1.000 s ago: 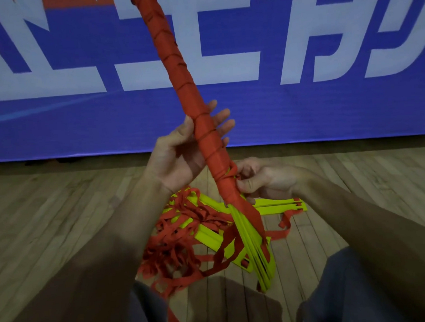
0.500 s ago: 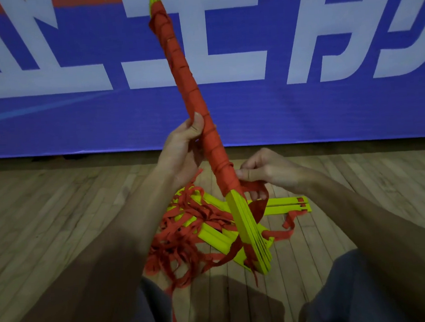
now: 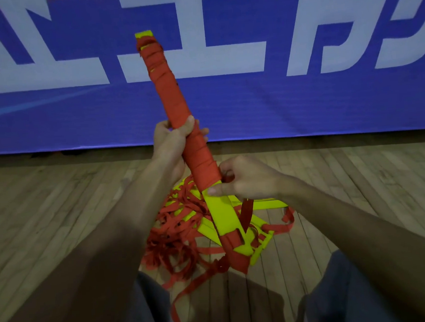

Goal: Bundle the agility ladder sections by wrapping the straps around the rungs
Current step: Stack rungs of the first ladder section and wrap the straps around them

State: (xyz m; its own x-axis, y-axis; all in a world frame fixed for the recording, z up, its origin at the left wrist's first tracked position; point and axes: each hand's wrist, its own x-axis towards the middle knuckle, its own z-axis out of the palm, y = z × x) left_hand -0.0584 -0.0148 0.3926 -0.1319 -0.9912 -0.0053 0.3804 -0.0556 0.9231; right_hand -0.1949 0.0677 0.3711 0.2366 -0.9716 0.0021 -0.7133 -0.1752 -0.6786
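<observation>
A bundle of yellow ladder rungs [image 3: 222, 212] stands tilted in front of me, its upper part wound tight in red strap [image 3: 170, 93]. My left hand [image 3: 170, 143] grips the wrapped bundle at its middle. My right hand [image 3: 243, 178] pinches the red strap at the lower edge of the wrapping, thumb on the bare yellow rungs. A loose strap end [image 3: 247, 212] hangs below my right hand. The bundle's lower end carries another patch of red strap [image 3: 235, 254].
A tangle of red straps [image 3: 177, 240] and loose yellow rungs [image 3: 258, 204] lies on the wooden floor [image 3: 45, 212] between my knees. A blue banner [image 3: 303, 97] with white lettering runs along the back.
The bundle has dropped lower and turned, so its flat yellow face shows. My left hand slid to a full grip round the wrapping. My right hand carried the strap to the front.
</observation>
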